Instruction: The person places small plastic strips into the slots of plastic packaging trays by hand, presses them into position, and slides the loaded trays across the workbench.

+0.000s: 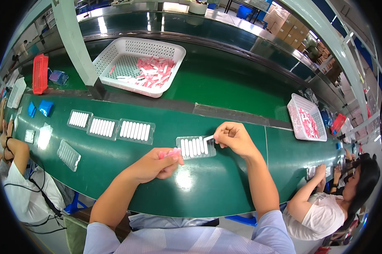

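Observation:
Over the front of the green table, my left hand (pixel 150 165) is closed around several small pink sticks (pixel 170 153) that show at its fingertips. A clear plastic tray (pixel 201 156) lies just beyond it, with several white sticks (pixel 192 147) standing side by side in its slots. At the tray's far right corner, my right hand (pixel 235 137) pinches one white stick (pixel 208 138), slanted over the right end of the row. To the left, three similar clear trays (pixel 136 141) filled with white sticks sit in a line.
An unfilled clear tray (pixel 68 155) and blue packets (pixel 46 108) lie to the left. Beyond a dark ledge, a white basket (pixel 179 53) holds pink and white sticks; another white basket (pixel 293 122) stands right. A grey post (pixel 72 42) rises at left. Co-workers sit on both sides.

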Motion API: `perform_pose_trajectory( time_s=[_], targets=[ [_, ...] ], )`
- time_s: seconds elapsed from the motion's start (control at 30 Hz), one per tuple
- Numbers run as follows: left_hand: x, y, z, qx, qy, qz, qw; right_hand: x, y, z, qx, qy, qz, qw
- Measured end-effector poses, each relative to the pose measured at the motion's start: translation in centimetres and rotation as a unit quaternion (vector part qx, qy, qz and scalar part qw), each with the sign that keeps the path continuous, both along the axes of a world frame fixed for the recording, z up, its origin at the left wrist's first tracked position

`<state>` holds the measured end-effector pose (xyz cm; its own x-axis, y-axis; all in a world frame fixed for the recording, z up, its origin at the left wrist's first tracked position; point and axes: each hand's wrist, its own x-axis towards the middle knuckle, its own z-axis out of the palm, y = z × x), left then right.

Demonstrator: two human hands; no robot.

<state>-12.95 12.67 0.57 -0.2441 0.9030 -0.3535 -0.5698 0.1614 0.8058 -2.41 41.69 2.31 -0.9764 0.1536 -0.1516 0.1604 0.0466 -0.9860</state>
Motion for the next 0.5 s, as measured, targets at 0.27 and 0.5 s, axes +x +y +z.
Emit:
perform_pose_trajectory(
  time_s=[0.27, 0.5],
  targets=[
    [-1.2, -8.1, 4.9, 0.049, 0.29, 0.237, 0.926, -1.7, 1.5, -2.0, 0.249, 0.007, 0.065, 0.966],
    [-4.8, -23.1, -0.1, -0.307, 0.505, 0.409, 0.695, -3.1, 3.1, -1.4, 0.259, -0.051, 0.211, 0.941]
  ],
)
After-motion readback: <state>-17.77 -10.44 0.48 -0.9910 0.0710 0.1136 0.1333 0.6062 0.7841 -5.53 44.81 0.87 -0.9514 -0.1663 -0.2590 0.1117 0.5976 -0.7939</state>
